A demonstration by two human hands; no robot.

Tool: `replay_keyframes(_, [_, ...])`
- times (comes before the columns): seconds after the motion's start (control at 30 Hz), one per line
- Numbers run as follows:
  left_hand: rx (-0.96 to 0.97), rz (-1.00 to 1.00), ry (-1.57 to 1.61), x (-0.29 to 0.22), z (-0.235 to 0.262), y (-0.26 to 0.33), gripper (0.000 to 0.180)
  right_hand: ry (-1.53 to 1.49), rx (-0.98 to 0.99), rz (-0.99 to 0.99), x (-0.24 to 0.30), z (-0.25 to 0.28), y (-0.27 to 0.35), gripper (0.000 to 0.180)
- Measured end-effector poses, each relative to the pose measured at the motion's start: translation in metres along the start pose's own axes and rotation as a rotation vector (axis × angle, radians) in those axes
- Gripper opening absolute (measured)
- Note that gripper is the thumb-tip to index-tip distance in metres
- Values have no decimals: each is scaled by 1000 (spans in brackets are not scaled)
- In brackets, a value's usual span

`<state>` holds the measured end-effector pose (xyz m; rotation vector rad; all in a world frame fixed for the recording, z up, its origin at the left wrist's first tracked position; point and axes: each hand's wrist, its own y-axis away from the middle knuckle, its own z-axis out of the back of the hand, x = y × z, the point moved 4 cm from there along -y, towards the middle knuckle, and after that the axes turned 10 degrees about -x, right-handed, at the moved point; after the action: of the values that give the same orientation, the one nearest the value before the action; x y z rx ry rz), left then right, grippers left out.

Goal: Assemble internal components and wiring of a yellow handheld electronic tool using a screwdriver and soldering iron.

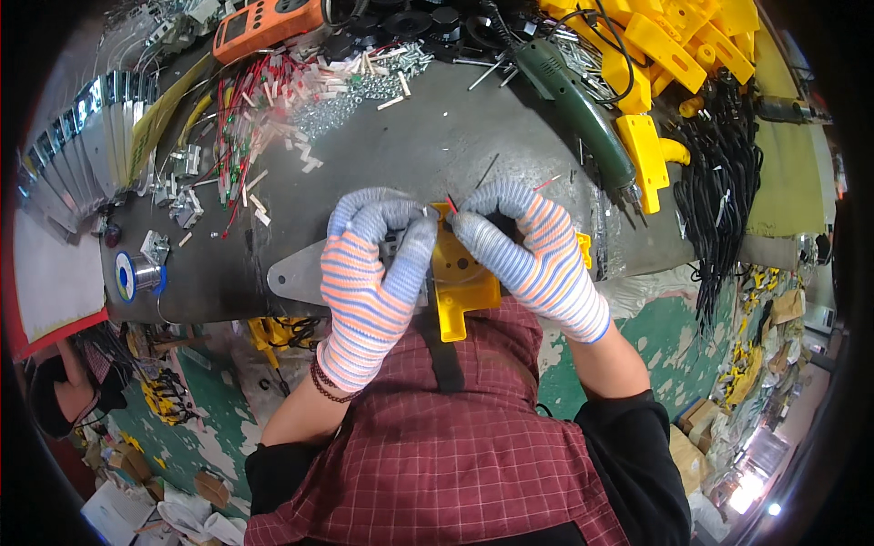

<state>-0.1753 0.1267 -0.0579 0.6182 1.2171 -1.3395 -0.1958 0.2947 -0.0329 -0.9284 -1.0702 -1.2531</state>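
Both my hands wear knitted gloves striped in blue, white and orange. My left hand [371, 273] has thumb and fingers pinched together, with a tiny pale tip showing between them; what it holds is too small to name. A short way to the right, my right hand [539, 250] pinches a thin red wire [452, 204] at its fingertips. Below the fingertips lies a yellow plastic housing [466, 302] at the table's near edge, partly covered by my hands. A flat grey metal plate [293, 275] with a hole sticks out beside my left hand.
A green electric screwdriver [583, 118] lies at the back right, beside yellow housings [642, 155] and black cables [724, 173]. Red-wired small parts [259, 118] and metal nuts [332, 114] are heaped behind my left hand. A solder spool [137, 276] stands at the left. An orange meter [264, 29] sits far back.
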Motion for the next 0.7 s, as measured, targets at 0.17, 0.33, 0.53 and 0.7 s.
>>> replay_keyframes(0.17, [-14,93,155,7,2,-1,13,168,-70,274,0,-8,3,16])
replay_keyframes(0.33, [-6,88,181,8,1,-2,13,221,-56,320,-2,-10,4,14])
replay_keyframes(0.53, [25,30,151,7,0,-5,12,230,-49,335,-4,-11,5,13])
replay_keyframes(0.7, [24,80,188,8,-1,-4,12,252,-38,353,-4,-11,5,12])
